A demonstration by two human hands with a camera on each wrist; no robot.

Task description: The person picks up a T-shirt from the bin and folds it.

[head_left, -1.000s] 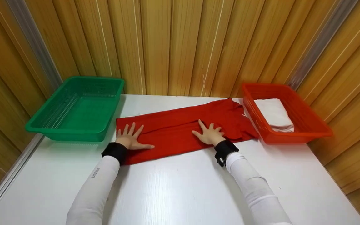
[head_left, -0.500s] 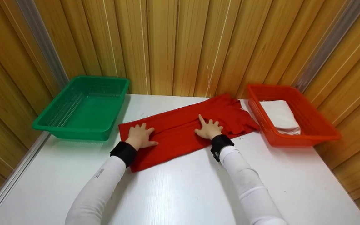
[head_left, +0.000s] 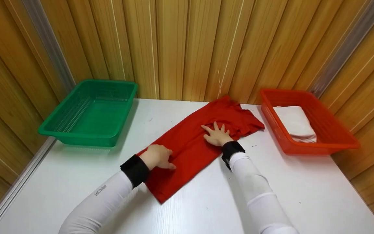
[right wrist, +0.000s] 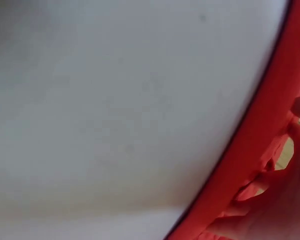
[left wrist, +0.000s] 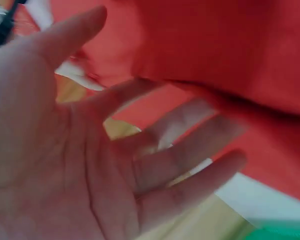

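Observation:
A red garment (head_left: pixel 190 139), folded into a long strip, lies slantwise on the white table. Its near end is smooth and points toward me, while the far right end is bunched and wrinkled. My left hand (head_left: pixel 157 156) is over the near end, thumb apart from the fingers. In the left wrist view its relaxed fingers (left wrist: pixel 180 160) reach along the red cloth, close to a fold. My right hand (head_left: pixel 218 136) rests with spread fingers on the creased part of the garment. At the edge of the right wrist view, those fingers (right wrist: pixel 240 205) press against the cloth.
A green plastic basket (head_left: pixel 76 134) with nothing in it stands at the back left. At the back right, a red basket (head_left: pixel 323 146) holds a folded white cloth (head_left: pixel 295 123). Wood-patterned panels (head_left: pixel 170 48) wall in the white table (head_left: pixel 206 208).
The garment has turned, its left end swinging toward me and the bunched end drawing away from the red basket. My left hand has moved nearer and rightward; the right hand stays on the cloth.

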